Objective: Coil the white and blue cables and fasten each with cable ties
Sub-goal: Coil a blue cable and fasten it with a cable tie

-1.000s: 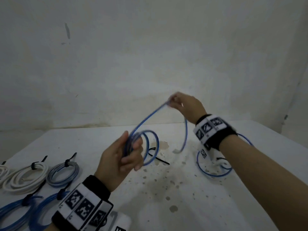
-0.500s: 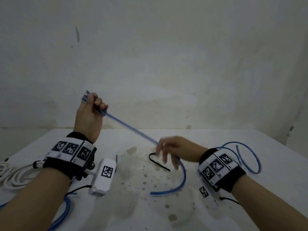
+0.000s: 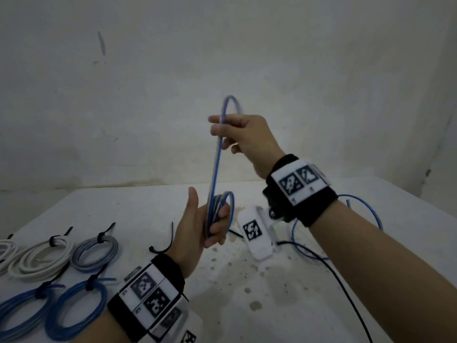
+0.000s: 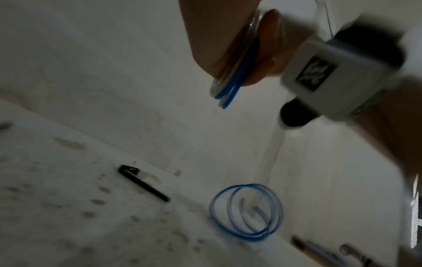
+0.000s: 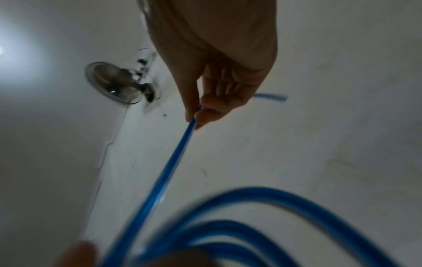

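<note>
My left hand point(image 3: 212, 219) grips a small coil of blue cable point(image 3: 222, 209) just above the table's middle, thumb pointing up. The coil point(image 4: 230, 86) also shows in that hand from the left wrist view. From it one strand point(image 3: 215, 167) rises steeply to my right hand point(image 3: 222, 134), which pinches it between thumb and fingers point(image 5: 194, 115) and holds it high. Above the pinch the cable arches over point(image 3: 231, 101). The cable's loose remainder point(image 3: 366, 209) lies in loops on the table behind my right forearm, seen as rings point(image 4: 246, 211). A black cable tie point(image 4: 143, 184) lies close by.
Tied coils lie at the table's left: a white one point(image 3: 42, 258), a grey-blue one point(image 3: 95, 251) and two blue ones point(image 3: 76, 310). A loose black tie point(image 3: 170, 235) lies beside my left wrist. A thin black wire point(image 3: 346, 288) trails from the right wrist camera. The stained wall point(image 3: 148, 95) stands behind.
My left hand came back from the far upper left to the middle with the coil. My right hand rose from near the table and lifted a fresh length of cable above the coil.
</note>
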